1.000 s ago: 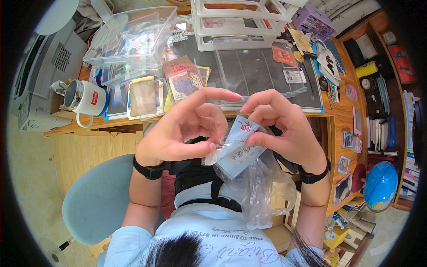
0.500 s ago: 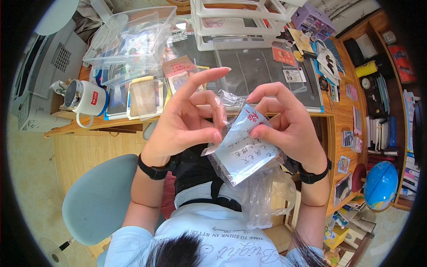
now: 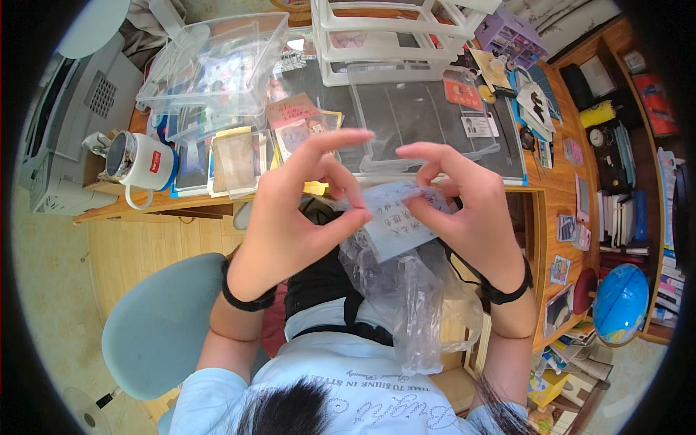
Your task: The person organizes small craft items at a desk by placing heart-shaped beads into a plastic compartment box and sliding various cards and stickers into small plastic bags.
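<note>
A pale blue paper sheet (image 3: 399,235) with handwriting is stretched between my two hands, over my lap. My left hand (image 3: 301,217) pinches its left edge between thumb and a curled finger, with the index finger stretched out above. From the other side my right hand (image 3: 475,214) grips the upper right part of the sheet, thumb in front and fingers behind. Crumpled clear plastic (image 3: 424,308) hangs below and behind the paper, down against my shirt. Whether any of this plastic still wraps the paper, I cannot tell.
On the desk ahead stand a white drawer frame (image 3: 391,47), clear plastic drawers (image 3: 217,80), stacked papers (image 3: 293,119) and a white mug (image 3: 148,163). A blue-grey chair (image 3: 159,326) is at my left. Shelves with books and a blue globe (image 3: 621,301) are at the right.
The paper has tilted and risen slightly, showing less of its face. Both hands have shifted, and my left thumb now lies at the sheet's edge. The plastic shows more below it.
</note>
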{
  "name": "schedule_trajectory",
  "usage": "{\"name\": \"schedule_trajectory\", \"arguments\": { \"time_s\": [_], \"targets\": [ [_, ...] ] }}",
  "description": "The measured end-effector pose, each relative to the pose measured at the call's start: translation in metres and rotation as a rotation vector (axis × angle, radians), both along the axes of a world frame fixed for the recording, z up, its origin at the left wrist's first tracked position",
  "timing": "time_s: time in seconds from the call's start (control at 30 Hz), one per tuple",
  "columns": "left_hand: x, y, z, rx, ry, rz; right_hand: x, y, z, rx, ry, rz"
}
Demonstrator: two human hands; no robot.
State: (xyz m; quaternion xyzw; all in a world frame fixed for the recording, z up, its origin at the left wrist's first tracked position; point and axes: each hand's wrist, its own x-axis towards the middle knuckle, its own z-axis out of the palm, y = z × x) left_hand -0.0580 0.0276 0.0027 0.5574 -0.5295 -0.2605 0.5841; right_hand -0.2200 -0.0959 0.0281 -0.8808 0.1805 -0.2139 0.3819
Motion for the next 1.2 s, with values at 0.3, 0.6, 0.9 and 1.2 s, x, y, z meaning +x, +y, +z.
{"name": "schedule_trajectory", "arguments": {
  "time_s": [0.3,0.6,0.9,1.2],
  "targets": [
    [0.001,-0.007,-0.004,-0.253,-0.363,0.251,-0.015,0.016,0.015,0.514,0.018,0.304],
    [-0.008,-0.01,-0.03,-0.295,0.237,-0.122,-0.001,0.021,0.011,0.548,0.003,0.122],
    [-0.006,-0.009,-0.029,-0.136,0.785,-0.108,0.004,0.003,-0.001,0.46,-0.02,0.032],
    [-0.01,0.015,-0.049,-0.104,0.353,0.27,0.009,-0.007,-0.012,0.632,-0.126,-0.073]
  ]
}}
